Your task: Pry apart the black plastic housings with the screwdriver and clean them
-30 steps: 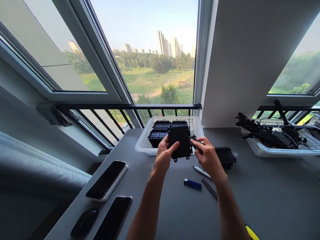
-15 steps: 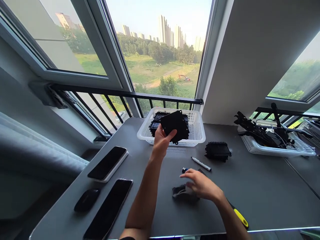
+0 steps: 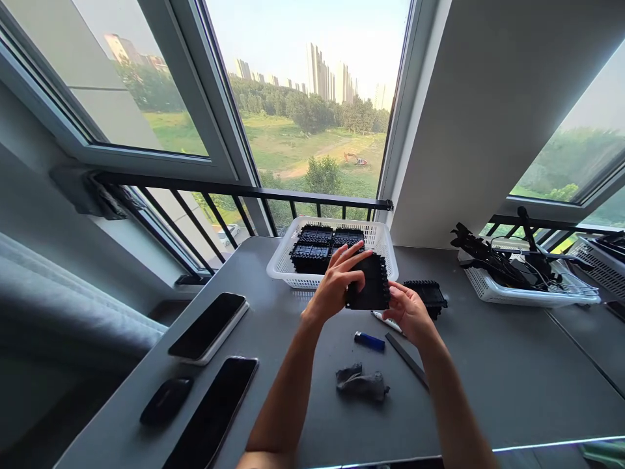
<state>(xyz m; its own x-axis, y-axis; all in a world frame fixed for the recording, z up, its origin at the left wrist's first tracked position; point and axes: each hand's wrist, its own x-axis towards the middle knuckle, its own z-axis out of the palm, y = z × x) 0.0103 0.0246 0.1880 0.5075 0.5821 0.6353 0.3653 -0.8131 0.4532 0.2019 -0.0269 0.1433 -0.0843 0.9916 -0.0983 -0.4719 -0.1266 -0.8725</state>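
The white basket (image 3: 381,245) (perforated) holds stacked black parts (image 3: 311,255).

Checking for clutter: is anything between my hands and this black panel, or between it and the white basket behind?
Nothing visible: your left hand and right hand are both on the black panel, and no other object shows between it and the white basket beyond.

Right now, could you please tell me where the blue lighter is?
In the head view, the blue lighter lies on the table right of centre, between the white marker and the crumpled item, left of the dark strip.
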